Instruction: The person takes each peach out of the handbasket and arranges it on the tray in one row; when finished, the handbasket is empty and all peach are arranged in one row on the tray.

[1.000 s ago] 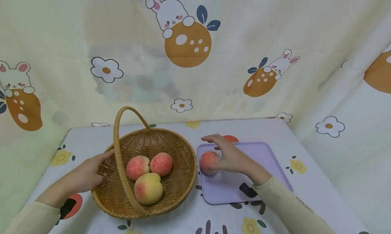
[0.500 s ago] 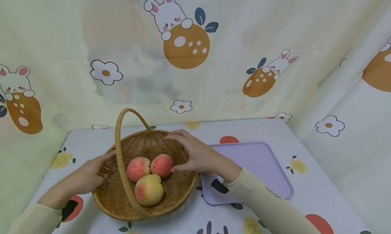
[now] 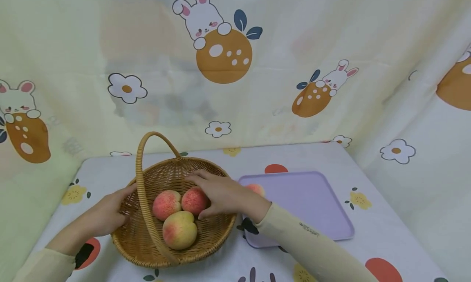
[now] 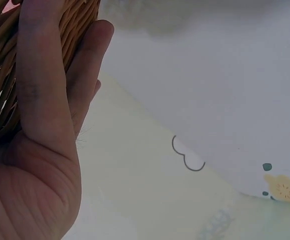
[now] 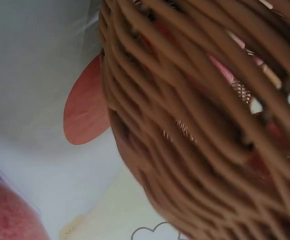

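Observation:
My left hand [image 3: 104,212] grips the left rim of a round wicker basket [image 3: 215,233] with a tall arched handle. In the left wrist view the fingers lie against the weave. Three peaches sit in the basket: two pink ones side by side and a yellow-red peach [image 3: 179,230] in front. Over the basket's right rim reaches my right hand [image 3: 222,194], its fingers above and its thumb below the right pink peach [image 3: 193,200]. Whether they touch it is unclear. Basket weave [image 5: 184,120] fills much of the right wrist view, hiding that hand.
A shallow lilac tray [image 3: 305,200] lies right of the basket. Another peach [image 3: 256,189] is on its left side, partly hidden behind my right wrist. A patterned cloth [image 3: 206,269] covers the table, and a printed curtain [image 3: 272,90] hangs behind it.
My right hand has moved left from the tray, where it was beside the peach, over the basket rim to the right pink peach. My left hand has stayed at the basket.

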A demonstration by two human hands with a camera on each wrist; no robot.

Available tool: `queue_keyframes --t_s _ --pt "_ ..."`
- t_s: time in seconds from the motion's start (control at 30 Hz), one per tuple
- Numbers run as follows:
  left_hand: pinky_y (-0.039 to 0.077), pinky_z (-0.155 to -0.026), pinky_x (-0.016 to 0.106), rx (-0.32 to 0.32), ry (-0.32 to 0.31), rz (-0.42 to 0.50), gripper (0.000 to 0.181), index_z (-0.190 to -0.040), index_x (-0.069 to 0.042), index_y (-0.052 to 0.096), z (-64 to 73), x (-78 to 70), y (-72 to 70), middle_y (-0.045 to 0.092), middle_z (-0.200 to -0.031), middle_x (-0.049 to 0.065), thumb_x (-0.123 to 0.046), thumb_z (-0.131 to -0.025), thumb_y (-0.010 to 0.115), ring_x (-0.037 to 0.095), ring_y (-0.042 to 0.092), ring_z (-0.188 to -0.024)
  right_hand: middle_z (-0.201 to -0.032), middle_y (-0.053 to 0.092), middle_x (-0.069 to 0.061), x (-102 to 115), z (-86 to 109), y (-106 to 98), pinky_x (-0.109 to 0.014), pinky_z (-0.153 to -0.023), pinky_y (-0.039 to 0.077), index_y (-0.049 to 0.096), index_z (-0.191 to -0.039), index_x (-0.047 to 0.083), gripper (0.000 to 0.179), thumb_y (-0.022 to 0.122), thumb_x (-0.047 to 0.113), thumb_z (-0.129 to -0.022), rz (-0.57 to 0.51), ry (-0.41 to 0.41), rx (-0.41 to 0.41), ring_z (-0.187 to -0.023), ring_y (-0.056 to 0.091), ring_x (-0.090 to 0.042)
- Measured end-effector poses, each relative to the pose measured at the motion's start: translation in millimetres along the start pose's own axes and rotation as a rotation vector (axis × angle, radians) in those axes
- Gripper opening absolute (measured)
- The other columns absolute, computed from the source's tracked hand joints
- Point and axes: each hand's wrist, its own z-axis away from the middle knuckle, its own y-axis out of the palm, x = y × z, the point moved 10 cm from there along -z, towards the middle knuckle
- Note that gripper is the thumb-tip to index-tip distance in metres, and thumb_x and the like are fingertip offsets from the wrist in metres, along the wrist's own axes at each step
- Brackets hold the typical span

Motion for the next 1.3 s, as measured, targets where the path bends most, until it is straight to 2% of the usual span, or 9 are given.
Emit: queue_keyframes --t_s 0.1,0.3,0.47,0.6,0.77,0.9,1.03,1.17,1.3 --pt "0.053 -0.087 0.059 -0.002 -0.003 0.004 0.092 -0.156 0.005 0.027 0.6 0.8 -0.9 0.039 -0.146 0.039 0.013 -0.073 0.066 0.057 0.043 -0.129 -0.159 0.033 -0.001 0.8 -3.4 9.3 -0.038 -0.096 0.051 0.032 -0.159 0.020 0.104 0.089 0.042 -0.075 0.055 0.032 0.051 -0.128 0.055 -0.018" --pt "0.053 -0.087 0.059 -0.007 0.007 0.001 0.091 -0.156 0.003 0.029 0.8 -0.6 -1.4 0.040 -0.147 0.038 0.012 -0.073 0.065 0.056 0.043 -0.130 -0.159 0.036 -0.005 6.1 -6.9 25.8 -0.036 -0.109 0.041 0.035 -0.158 0.015 0.101 0.089 0.038 -0.076 0.117 0.047 0.153 -0.138 0.045 -0.020" --pt "0.052 -0.088 0.060 -0.006 0.001 0.002 0.093 -0.157 0.003 0.028 1.5 1.4 0.0 0.040 -0.147 0.037 0.012 -0.073 0.065 0.056 0.043 -0.130 -0.151 0.044 -0.010 3.5 -7.1 31.9 -0.036 -0.098 0.050 0.044 -0.150 0.017 0.092 0.092 0.033 -0.073 0.150 0.105 0.177 -0.120 0.059 -0.023" --pt "0.053 -0.087 0.059 -0.013 0.005 -0.005 0.092 -0.157 0.002 0.029 1.6 1.2 0.4 0.041 -0.147 0.037 0.013 -0.073 0.066 0.056 0.043 -0.129 -0.142 0.051 -0.008 0.6 -5.2 37.8 -0.036 -0.093 0.052 0.051 -0.142 0.019 0.084 0.092 0.038 -0.071 0.151 0.151 0.222 -0.113 0.062 -0.022" --pt "0.052 -0.087 0.061 -0.021 0.009 -0.019 0.090 -0.156 0.003 0.031 2.2 0.4 0.2 0.041 -0.145 0.037 0.012 -0.074 0.067 0.058 0.042 -0.129 -0.138 0.057 -0.003 5.6 -4.3 44.1 -0.036 -0.102 0.046 0.056 -0.136 0.020 0.074 0.088 0.045 -0.074 0.140 0.107 0.264 -0.123 0.056 -0.018" --pt "0.052 -0.086 0.062 -0.015 0.006 -0.012 0.089 -0.156 0.004 0.030 3.2 1.1 1.1 0.040 -0.145 0.039 0.011 -0.075 0.068 0.059 0.041 -0.129 -0.132 0.060 0.003 7.3 -3.0 42.3 -0.035 -0.101 0.046 0.060 -0.132 0.022 0.072 0.091 0.042 -0.070 0.127 0.092 0.247 -0.121 0.056 -0.015" --pt "0.050 -0.090 0.064 -0.044 0.033 -0.033 0.086 -0.154 0.003 0.034 6.0 -2.1 -0.1 0.043 -0.145 0.037 0.009 -0.076 0.069 0.058 0.043 -0.129 -0.129 0.061 0.007 11.9 0.4 31.6 -0.034 -0.101 0.046 0.060 -0.131 0.024 0.073 0.092 0.038 -0.067 0.042 0.052 0.185 -0.120 0.056 -0.012" --pt "0.046 -0.092 0.067 -0.066 0.053 -0.055 0.084 -0.153 0.003 0.036 7.2 -4.2 -1.6 0.045 -0.144 0.035 0.008 -0.076 0.070 0.056 0.045 -0.129 -0.127 0.059 0.011 20.1 8.7 10.5 -0.029 -0.097 0.046 0.057 -0.133 0.024 0.074 0.090 0.032 -0.067 -0.161 -0.049 0.086 -0.114 0.056 -0.005" --pt "0.048 -0.091 0.065 -0.040 0.022 -0.038 0.086 -0.154 0.004 0.032 6.7 -1.7 0.5 0.042 -0.145 0.036 0.009 -0.077 0.070 0.056 0.044 -0.129 -0.127 0.057 0.014 22.2 22.5 -12.0 -0.025 -0.095 0.048 0.053 -0.133 0.024 0.072 0.087 0.027 -0.069 -0.367 -0.146 0.001 -0.111 0.055 -0.001"
